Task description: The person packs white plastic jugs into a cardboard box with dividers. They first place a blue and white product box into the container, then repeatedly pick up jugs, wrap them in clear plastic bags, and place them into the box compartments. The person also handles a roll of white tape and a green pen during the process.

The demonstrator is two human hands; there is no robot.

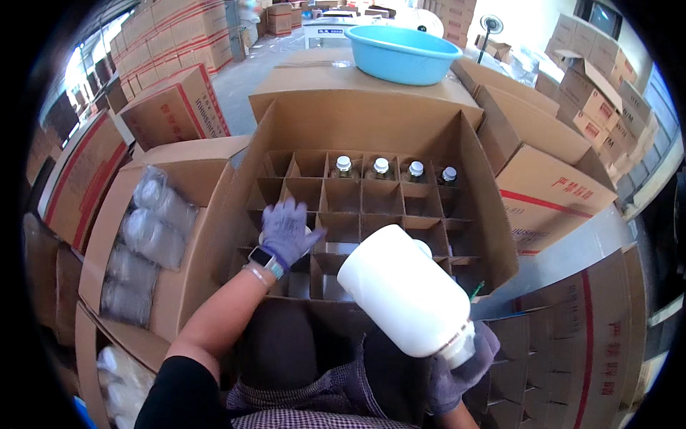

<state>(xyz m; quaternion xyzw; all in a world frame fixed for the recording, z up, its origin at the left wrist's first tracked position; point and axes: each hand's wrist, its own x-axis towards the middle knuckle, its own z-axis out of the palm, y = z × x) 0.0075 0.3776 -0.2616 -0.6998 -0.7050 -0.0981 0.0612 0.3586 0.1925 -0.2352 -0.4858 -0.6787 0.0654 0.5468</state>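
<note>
In front of me stands an open cardboard box [371, 107] with cardboard dividers [341, 194]. Several clear bottles [381, 169] with white caps fill part of its far row. My right hand [461, 368], in a purple-grey glove, grips a large white bottle [407, 289] by its neck end; clear plastic shows around the neck. The bottle tilts over the box's near right part, its base toward the far left. My left hand [287, 230], gloved alike, spreads its fingers over the left compartments. A pale rounded edge shows beneath it, mostly hidden.
At left, an open box [189, 286] holds plastic-wrapped white bottles [146, 232]. A blue basin [404, 56] rests on a carton beyond the divided box. Another open carton [554, 189] stands at right, with a cardboard flap [593, 336] nearer me. Stacked cartons [171, 43] rise behind.
</note>
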